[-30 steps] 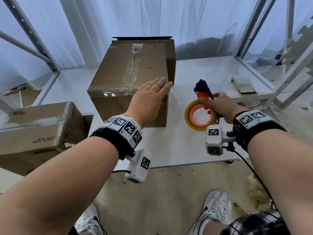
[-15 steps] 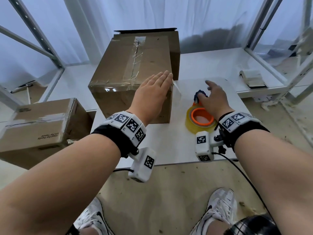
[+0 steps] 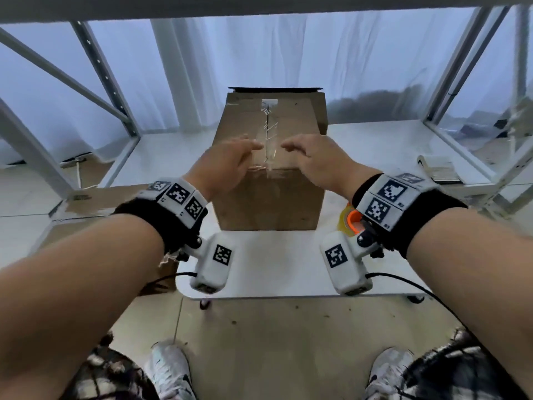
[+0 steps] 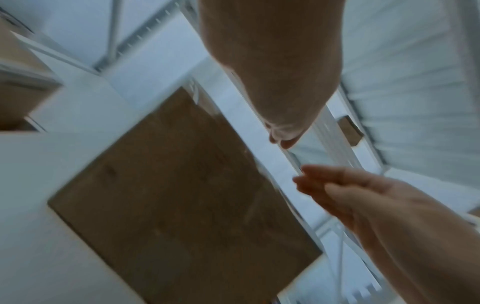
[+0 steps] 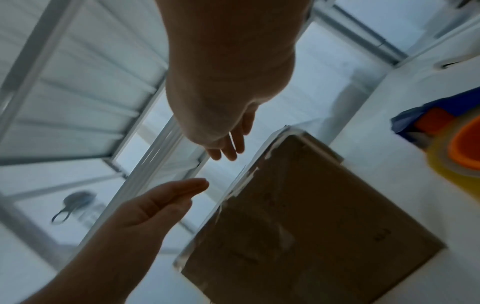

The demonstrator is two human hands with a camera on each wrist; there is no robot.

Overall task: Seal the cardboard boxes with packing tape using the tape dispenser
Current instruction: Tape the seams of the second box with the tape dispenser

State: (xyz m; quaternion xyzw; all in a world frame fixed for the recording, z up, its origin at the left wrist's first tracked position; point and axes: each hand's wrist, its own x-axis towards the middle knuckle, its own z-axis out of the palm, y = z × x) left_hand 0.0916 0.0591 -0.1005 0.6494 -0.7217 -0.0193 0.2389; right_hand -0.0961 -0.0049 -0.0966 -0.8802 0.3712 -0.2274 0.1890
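A brown cardboard box [image 3: 271, 197] stands on the white table [image 3: 274, 272], with clear tape [image 3: 268, 125] along its top seam and down the front. My left hand [image 3: 230, 161] and right hand [image 3: 313, 157] are over the near part of the box top. Their fingers are straight and point inward at the seam, holding nothing. I cannot tell whether they touch the cardboard. The wrist views show the same box [image 4: 182, 205] [image 5: 311, 216] under both empty hands. The orange and yellow tape dispenser [image 3: 350, 222] [image 5: 457, 148] lies on the table right of the box, partly behind my right wristband.
A second box [image 3: 321, 111] stands just behind the first. Another taped box [image 3: 95, 197] sits lower at the left. A stack of paper [image 3: 438, 168] lies on the white shelf at the right. Metal rack posts [image 3: 103, 73] flank the table.
My right hand let go of the tape dispenser and moved left onto the box top. My left hand shifted from the box's right front corner to the top. The view now faces the box squarely.
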